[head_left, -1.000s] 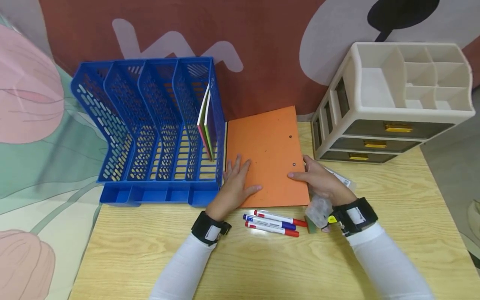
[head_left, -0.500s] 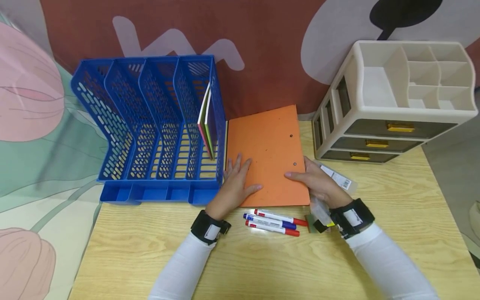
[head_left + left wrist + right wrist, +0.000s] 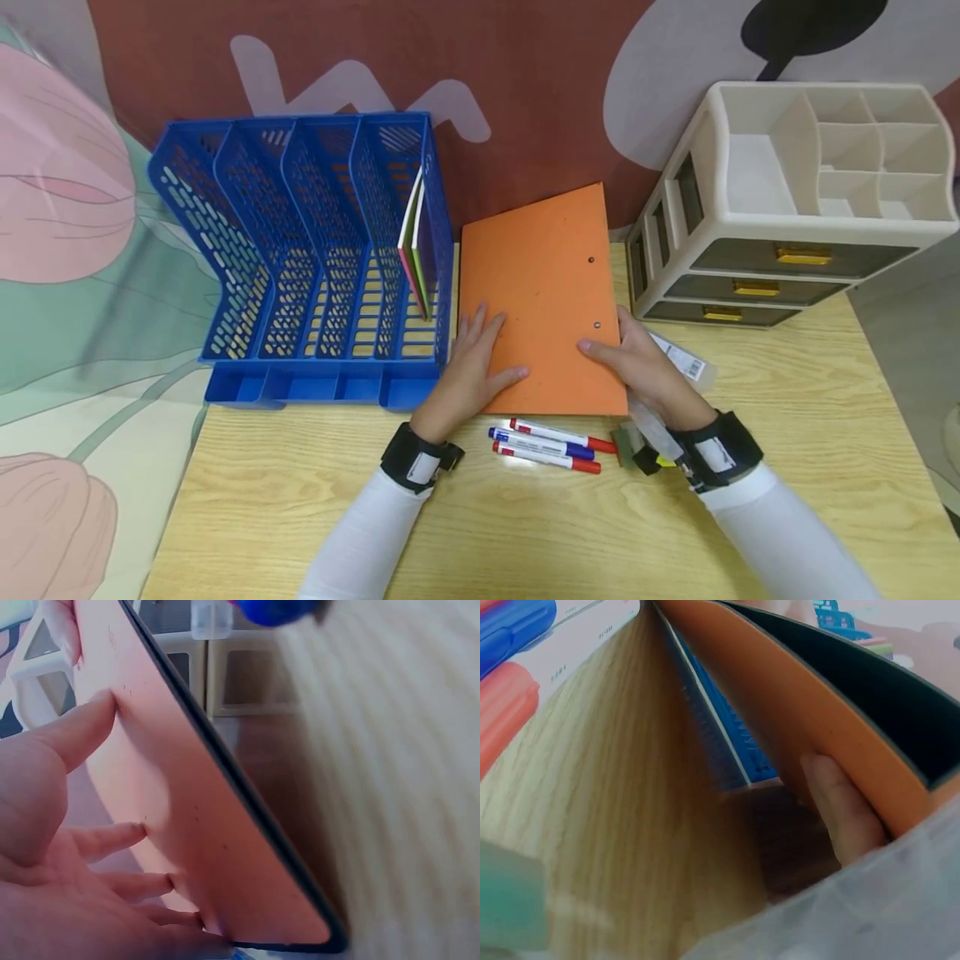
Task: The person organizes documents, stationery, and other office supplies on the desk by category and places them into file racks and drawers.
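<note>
An orange folder (image 3: 536, 283) with a dark edge lies between the blue rack and the drawer unit, its right side raised off the table. My right hand (image 3: 656, 371) grips that right edge, thumb on top and the other fingers (image 3: 841, 806) underneath. On the folder's near left part rests my left hand (image 3: 468, 379), its fingers spread. The left wrist view shows those fingertips touching the orange cover (image 3: 172, 795). In the right wrist view, the folder's covers stand a little apart at the edge, and a gap shows below it.
The blue file rack (image 3: 330, 275) holds thin booklets (image 3: 414, 242) in its right slot. Red and blue markers (image 3: 551, 446) lie just in front of the folder. A clear plastic box (image 3: 656, 429) and small items sit by my right wrist. The white drawer unit (image 3: 787, 242) stands back right.
The folder's right side has risen, its far right corner shifting up and right. My right hand has moved slightly right with it. My left hand has stayed nearly in place.
</note>
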The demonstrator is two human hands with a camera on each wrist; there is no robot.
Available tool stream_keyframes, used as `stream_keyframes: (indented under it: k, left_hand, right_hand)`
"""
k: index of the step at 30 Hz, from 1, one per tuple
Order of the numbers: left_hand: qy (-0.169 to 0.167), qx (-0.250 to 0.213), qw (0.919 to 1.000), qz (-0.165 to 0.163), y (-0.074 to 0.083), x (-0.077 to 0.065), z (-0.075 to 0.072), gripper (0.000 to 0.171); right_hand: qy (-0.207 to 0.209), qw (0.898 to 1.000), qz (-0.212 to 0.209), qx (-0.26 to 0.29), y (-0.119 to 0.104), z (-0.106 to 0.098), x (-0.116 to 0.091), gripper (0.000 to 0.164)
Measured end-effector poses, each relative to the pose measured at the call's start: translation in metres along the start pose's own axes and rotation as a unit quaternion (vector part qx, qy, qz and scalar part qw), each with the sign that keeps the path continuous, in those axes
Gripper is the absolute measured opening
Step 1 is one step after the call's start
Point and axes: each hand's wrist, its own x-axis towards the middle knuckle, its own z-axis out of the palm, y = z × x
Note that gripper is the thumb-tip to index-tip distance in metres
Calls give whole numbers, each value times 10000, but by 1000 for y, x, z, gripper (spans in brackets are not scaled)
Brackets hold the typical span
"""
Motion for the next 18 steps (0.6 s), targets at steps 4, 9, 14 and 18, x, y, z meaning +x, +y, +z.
stream_keyframes:
  k: [4, 9, 14, 18]
  left_hand:
    - [315, -151, 9993, 134, 6, 0, -2, 82]
    - [577, -298, 9977, 182, 12, -1, -6, 76]
    - [769, -461, 9953, 367, 19, -2, -9, 75]
    - [943, -648, 9918, 574, 25, -3, -13, 76]
  right_hand:
    - [196, 9978, -317, -541, -9, 4, -9, 75]
    - [458, 9936, -535, -884, -22, 11, -19, 77]
    - [784, 9862, -762, -1240, -33, 23, -30, 73]
    - [948, 9760, -1084, -1635, -40, 32, -40, 70]
